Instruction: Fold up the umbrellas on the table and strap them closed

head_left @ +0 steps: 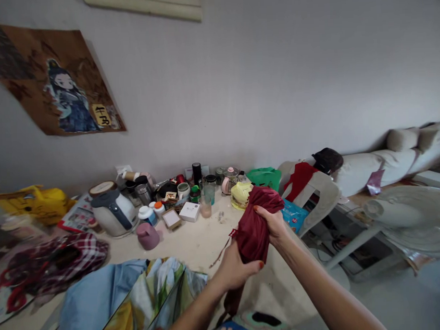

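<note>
Above the front of the table, my two hands grip a maroon folding umbrella (256,226), its gathered cloth bunched and tilted. My left hand (235,268) wraps its lower part, thumb stretched across the cloth. Higher up, on the right side, my right hand (273,224) has its fingers pressed around the folds. A thin cord with a small red tag hangs at the left of the cloth. Below my left hand a dark reddish-brown end shows, partly hidden by the wrist. Another umbrella (138,295), light blue with a flowery pattern, lies loosely spread at the front left.
Along the wall the table (193,238) bears an electric kettle (115,212), a purple cup (148,236), a white box (189,212), bottles, and glasses. Plaid cloth (78,251) lies left. To the right stand a white chair (324,200) and a fan (416,216).
</note>
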{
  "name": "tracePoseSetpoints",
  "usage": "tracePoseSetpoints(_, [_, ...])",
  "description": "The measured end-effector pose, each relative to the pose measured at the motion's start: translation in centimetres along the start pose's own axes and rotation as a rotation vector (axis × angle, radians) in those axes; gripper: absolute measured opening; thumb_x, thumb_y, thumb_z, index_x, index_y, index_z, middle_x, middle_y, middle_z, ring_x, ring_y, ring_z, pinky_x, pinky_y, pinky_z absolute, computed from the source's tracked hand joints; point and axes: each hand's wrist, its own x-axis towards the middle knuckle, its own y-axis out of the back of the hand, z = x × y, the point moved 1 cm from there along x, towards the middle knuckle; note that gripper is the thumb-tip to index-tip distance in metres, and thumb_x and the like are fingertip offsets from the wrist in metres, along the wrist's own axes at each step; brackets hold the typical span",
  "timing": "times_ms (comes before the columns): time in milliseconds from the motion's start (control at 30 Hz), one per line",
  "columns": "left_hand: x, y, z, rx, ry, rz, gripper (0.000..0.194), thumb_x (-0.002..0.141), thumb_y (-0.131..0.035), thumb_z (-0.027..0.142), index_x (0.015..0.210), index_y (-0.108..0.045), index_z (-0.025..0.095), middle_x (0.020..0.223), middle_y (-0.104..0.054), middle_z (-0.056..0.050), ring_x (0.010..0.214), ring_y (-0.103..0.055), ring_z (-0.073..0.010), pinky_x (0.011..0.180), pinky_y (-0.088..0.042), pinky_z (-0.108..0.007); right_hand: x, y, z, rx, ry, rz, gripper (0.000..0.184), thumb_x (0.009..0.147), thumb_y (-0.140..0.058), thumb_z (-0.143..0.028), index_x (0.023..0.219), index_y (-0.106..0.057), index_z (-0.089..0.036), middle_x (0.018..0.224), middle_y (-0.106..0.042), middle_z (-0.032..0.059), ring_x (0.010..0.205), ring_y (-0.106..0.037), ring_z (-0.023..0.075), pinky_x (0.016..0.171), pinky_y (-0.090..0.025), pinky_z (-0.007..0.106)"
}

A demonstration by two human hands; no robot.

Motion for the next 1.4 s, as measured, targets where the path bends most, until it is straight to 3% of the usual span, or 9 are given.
tracePoseSetpoints(200, [-0.1, 0.5, -1.8, -0.671, 0.233, -0.456, 0.081, 0.044, -0.086, 0.055, 0.108, -0.061, 0.012, 0.094, -0.068, -0.014, 0.071, -0.067, -0.0226, 0.058, -0.052, -0.029, -0.1, 1.2, -0.7, 0.080, -0.078, -0.098, 0.055, 0.048, -0.083, -0.027, 0.100, -0.066, -0.024, 0.078, -0.075, 0.0009, 0.068, -0.070, 0.0250, 0.070, -0.060, 0.041])
tracePoseSetpoints(367, [-0.3, -1.0, -2.0, -0.454, 0.354, -0.289, 0.043, 0.052, -0.084, 0.035, 0.080, -0.059, 0.014, 0.051, -0.051, 0.006, 0.036, -0.042, -0.0057, 0.038, -0.038, -0.020, -0.5, 1.3, -0.8, 0.055, -0.033, -0.136, 0.062, 0.049, -0.083, -0.034, 0.107, -0.064, -0.025, 0.089, -0.075, 0.0031, 0.078, -0.071, 0.0283, 0.073, -0.059, 0.044])
tracePoseSetpoints(700, [0.0, -1.9, -0.4, 0.256, 0.083, -0.006, 0.007, 0.069, -0.061, 0.018, 0.074, -0.066, 0.015, 0.065, -0.060, -0.003, 0.070, -0.053, -0.0193, 0.075, -0.047, -0.033, -0.9, 0.2, 0.4, -0.051, 0.034, 0.012, 0.062, 0.049, -0.086, -0.019, 0.106, -0.062, -0.020, 0.087, -0.073, 0.0007, 0.070, -0.067, 0.0181, 0.068, -0.058, 0.033])
tracePoseSetpoints(833, [0.0, -0.5, 0.4, 0.091, 0.082, -0.189, 0.025, 0.066, -0.071, 0.030, 0.087, -0.069, 0.017, 0.077, -0.067, -0.003, 0.084, -0.058, -0.0235, 0.083, -0.047, -0.035, -0.6, 0.8, 0.4, -0.007, -0.022, -0.013, 0.060, 0.050, -0.084, -0.017, 0.106, -0.062, -0.020, 0.078, -0.073, -0.0009, 0.061, -0.066, 0.0180, 0.060, -0.057, 0.032])
tracePoseSetpoints(967, [1.1, 0.7, 0.9, -0.480, 0.049, -0.265, 0.063, 0.056, -0.080, 0.052, 0.107, -0.066, 0.018, 0.100, -0.068, -0.009, 0.103, -0.058, -0.0274, 0.092, -0.045, -0.039, -1.0, 0.6, -0.1, 0.039, -0.025, -0.061, 0.060, 0.049, -0.083, -0.018, 0.106, -0.063, -0.021, 0.076, -0.072, -0.0014, 0.058, -0.064, 0.0171, 0.055, -0.056, 0.030])
tracePoseSetpoints(1133, [2.0, 2.2, 0.0, -0.989, 0.168, 0.052, 0.062, 0.065, -0.071, 0.060, 0.109, -0.061, 0.017, 0.118, -0.062, -0.013, 0.113, -0.056, -0.0266, 0.093, -0.045, -0.038, -1.2, 0.3, -0.7, 0.017, 0.000, -0.083, 0.062, 0.049, -0.083, -0.021, 0.108, -0.064, -0.023, 0.083, -0.073, 0.0002, 0.064, -0.066, 0.0196, 0.064, -0.057, 0.035])
tracePoseSetpoints(1267, [1.9, 7.1, -1.5, -1.047, 0.525, 0.614, 0.029, 0.087, -0.052, 0.044, 0.089, -0.056, 0.015, 0.090, -0.064, -0.009, 0.080, -0.063, -0.0167, 0.075, -0.049, -0.031, -0.6, 1.2, -1.3, -0.026, 0.089, -0.050, 0.067, 0.048, -0.084, -0.021, 0.112, -0.063, -0.023, 0.086, -0.073, 0.0001, 0.067, -0.066, 0.0194, 0.068, -0.055, 0.034])
tracePoseSetpoints(1333, [2.0, 9.6, -1.5, -0.863, 0.416, 0.896, 0.021, 0.088, -0.054, 0.038, 0.087, -0.055, 0.017, 0.082, -0.062, -0.004, 0.074, -0.061, -0.0120, 0.074, -0.047, -0.025, -0.5, 1.5, -1.5, -0.029, 0.096, -0.046, 0.066, 0.047, -0.084, -0.020, 0.110, -0.063, -0.023, 0.082, -0.073, -0.0009, 0.065, -0.064, 0.0185, 0.065, -0.054, 0.033])
tracePoseSetpoints(1400, [2.3, 10.7, -0.8, -0.694, 0.124, 0.897, 0.027, 0.083, -0.062, 0.042, 0.092, -0.058, 0.017, 0.091, -0.064, -0.004, 0.087, -0.061, -0.0132, 0.081, -0.045, -0.025, -0.6, 1.3, -1.6, -0.003, 0.070, -0.059, 0.061, 0.047, -0.083, -0.019, 0.104, -0.065, -0.022, 0.078, -0.072, -0.0016, 0.062, -0.063, 0.0179, 0.061, -0.054, 0.032])
